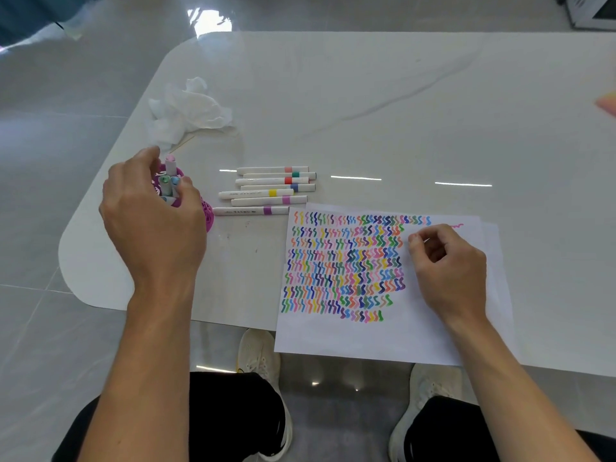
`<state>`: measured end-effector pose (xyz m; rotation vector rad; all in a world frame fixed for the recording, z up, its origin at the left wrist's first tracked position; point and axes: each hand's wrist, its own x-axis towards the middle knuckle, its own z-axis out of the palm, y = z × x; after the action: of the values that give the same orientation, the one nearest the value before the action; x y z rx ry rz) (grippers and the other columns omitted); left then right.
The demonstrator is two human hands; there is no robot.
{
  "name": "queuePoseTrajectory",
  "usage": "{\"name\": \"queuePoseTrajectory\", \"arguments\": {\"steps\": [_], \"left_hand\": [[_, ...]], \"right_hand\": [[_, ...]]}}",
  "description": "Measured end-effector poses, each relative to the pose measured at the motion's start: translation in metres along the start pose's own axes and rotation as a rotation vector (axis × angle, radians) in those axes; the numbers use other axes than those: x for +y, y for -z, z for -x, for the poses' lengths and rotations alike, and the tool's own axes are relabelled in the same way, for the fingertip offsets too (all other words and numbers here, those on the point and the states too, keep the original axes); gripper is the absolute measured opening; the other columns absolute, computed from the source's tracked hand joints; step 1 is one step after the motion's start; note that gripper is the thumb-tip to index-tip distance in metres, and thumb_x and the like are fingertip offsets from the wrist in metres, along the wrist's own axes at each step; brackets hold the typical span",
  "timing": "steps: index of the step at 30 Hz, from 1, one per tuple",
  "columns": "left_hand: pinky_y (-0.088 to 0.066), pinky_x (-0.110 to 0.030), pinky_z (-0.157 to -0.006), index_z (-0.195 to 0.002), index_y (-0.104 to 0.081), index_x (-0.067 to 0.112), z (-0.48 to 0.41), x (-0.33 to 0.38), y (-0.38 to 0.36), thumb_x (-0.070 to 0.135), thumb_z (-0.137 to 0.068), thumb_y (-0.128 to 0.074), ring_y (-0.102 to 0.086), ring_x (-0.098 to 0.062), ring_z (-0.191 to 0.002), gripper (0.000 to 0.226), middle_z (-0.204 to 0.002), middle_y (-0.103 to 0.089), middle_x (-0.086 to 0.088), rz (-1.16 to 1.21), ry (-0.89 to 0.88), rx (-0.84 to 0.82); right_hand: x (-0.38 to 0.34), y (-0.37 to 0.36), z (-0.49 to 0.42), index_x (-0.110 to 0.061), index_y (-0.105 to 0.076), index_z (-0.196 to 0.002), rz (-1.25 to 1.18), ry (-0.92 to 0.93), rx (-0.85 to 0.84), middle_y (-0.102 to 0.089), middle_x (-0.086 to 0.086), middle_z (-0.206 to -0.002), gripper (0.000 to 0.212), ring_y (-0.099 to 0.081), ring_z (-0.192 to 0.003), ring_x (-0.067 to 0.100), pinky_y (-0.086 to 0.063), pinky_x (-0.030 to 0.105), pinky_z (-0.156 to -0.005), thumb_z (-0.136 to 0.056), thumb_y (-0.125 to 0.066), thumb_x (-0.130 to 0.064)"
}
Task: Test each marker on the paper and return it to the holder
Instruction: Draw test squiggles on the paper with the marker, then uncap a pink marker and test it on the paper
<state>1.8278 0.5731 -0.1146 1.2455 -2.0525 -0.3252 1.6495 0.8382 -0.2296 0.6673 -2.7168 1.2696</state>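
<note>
Left of frame, the left hand [151,215] pinches a pink-capped marker [170,162] in the purple holder [208,217]; seat it upright. The right hand [450,265] rests curled on the paper [366,340] (grip unclear).

Bare tabletop [400,111] lies open beyond the paper [366,338]; seven loose markers [270,190] block the lane between paper and purple holder [208,216]; crumpled tissue [190,108] crowds the holder's far side; the left hand [150,221], pinching a pink-capped marker [170,161], covers its mouth; the right hand [450,268] sits on the paper.
</note>
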Motion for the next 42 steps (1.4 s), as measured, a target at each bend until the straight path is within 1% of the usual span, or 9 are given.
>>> {"name": "queuePoseTrajectory", "arguments": {"steps": [5,6,8,12,16,22,32,39,42], "left_hand": [[-0.047,-0.028,-0.100,-0.128,-0.062,0.014,0.007,0.009,-0.004,0.021,-0.094,-0.064,-0.061,-0.022,-0.109,0.035,-0.121,-0.066,-0.007,0.066,-0.113,-0.003],[-0.049,-0.031,-0.099,-0.126,-0.064,0.014,0.009,0.011,-0.007,0.020,-0.094,-0.065,-0.062,-0.022,-0.108,0.033,-0.118,-0.067,-0.006,0.077,-0.139,-0.018],[-0.051,-0.035,-0.097,-0.123,-0.066,0.013,0.013,0.013,-0.012,0.017,-0.094,-0.065,-0.064,-0.022,-0.104,0.029,-0.112,-0.070,-0.006,0.095,-0.185,-0.065],[-0.045,-0.021,-0.085,-0.118,-0.070,0.011,0.021,0.015,-0.029,0.012,-0.095,-0.063,-0.063,-0.016,-0.093,0.025,-0.106,-0.071,-0.005,0.076,-0.232,-0.213],[-0.051,-0.038,-0.093,-0.123,-0.070,0.013,0.030,0.016,-0.047,0.010,-0.095,-0.064,-0.063,-0.024,-0.109,0.029,-0.120,-0.069,-0.006,0.009,-0.216,-0.385],[-0.048,-0.039,-0.097,-0.130,-0.067,0.017,0.039,0.015,-0.063,0.016,-0.100,-0.059,-0.052,-0.023,-0.122,0.031,-0.129,-0.062,-0.004,-0.074,-0.189,-0.510],[-0.050,-0.035,-0.081,-0.113,-0.073,0.016,0.042,0.014,-0.070,0.019,-0.094,-0.070,-0.055,-0.021,-0.106,0.019,-0.113,-0.054,-0.003,-0.153,-0.078,-0.531],[-0.036,-0.028,-0.077,-0.110,-0.073,0.016,0.043,0.023,-0.064,0.020,-0.097,-0.066,-0.051,-0.020,-0.109,0.015,-0.113,-0.067,-0.001,-0.056,-0.218,-0.423],[-0.037,-0.025,-0.079,-0.109,-0.073,0.017,0.045,0.033,-0.059,0.021,-0.098,-0.064,-0.053,-0.017,-0.107,0.014,-0.109,-0.072,0.002,0.027,-0.283,-0.394]], "right_hand": [[-0.001,0.000,-0.001,-0.016,-0.070,-0.092,-0.005,0.004,-0.005,-0.063,-0.008,-0.076,0.008,-0.058,-0.068,-0.005,-0.038,0.011,-0.061,-0.097,-0.070,-0.022],[-0.001,0.000,0.000,-0.016,-0.070,-0.092,-0.005,0.003,-0.007,-0.063,-0.008,-0.076,0.008,-0.058,-0.067,-0.004,-0.038,0.011,-0.061,-0.097,-0.070,-0.022],[-0.001,0.001,0.001,-0.018,-0.069,-0.091,-0.005,-0.002,-0.010,-0.063,-0.010,-0.075,0.008,-0.058,-0.067,-0.004,-0.036,0.007,-0.061,-0.097,-0.070,-0.022],[-0.002,0.002,0.001,-0.023,-0.066,-0.089,-0.013,-0.009,-0.013,-0.061,-0.012,-0.073,0.009,-0.059,-0.067,-0.005,-0.037,0.002,-0.058,-0.097,-0.069,-0.022],[-0.002,0.002,0.000,-0.018,-0.069,-0.091,-0.012,-0.005,-0.020,-0.063,-0.009,-0.076,0.008,-0.059,-0.068,-0.004,-0.037,0.007,-0.062,-0.097,-0.070,-0.021],[-0.002,0.004,0.000,-0.018,-0.069,-0.091,-0.017,-0.005,-0.024,-0.064,-0.008,-0.076,0.007,-0.059,-0.068,-0.003,-0.039,0.009,-0.062,-0.097,-0.070,-0.021],[-0.003,0.007,-0.002,-0.022,-0.066,-0.090,-0.070,-0.022,-0.003,-0.061,-0.014,-0.074,0.009,-0.063,-0.069,-0.004,-0.043,0.001,-0.064,-0.097,-0.070,-0.020],[-0.006,0.010,0.001,-0.016,-0.067,-0.090,-0.006,0.064,-0.018,-0.062,-0.009,-0.073,0.008,-0.059,-0.065,-0.001,-0.040,0.008,-0.061,-0.097,-0.070,-0.019],[-0.008,0.012,0.002,-0.015,-0.068,-0.091,-0.008,0.085,-0.019,-0.062,-0.009,-0.074,0.008,-0.059,-0.065,-0.001,-0.041,0.009,-0.061,-0.097,-0.070,-0.020]]}}
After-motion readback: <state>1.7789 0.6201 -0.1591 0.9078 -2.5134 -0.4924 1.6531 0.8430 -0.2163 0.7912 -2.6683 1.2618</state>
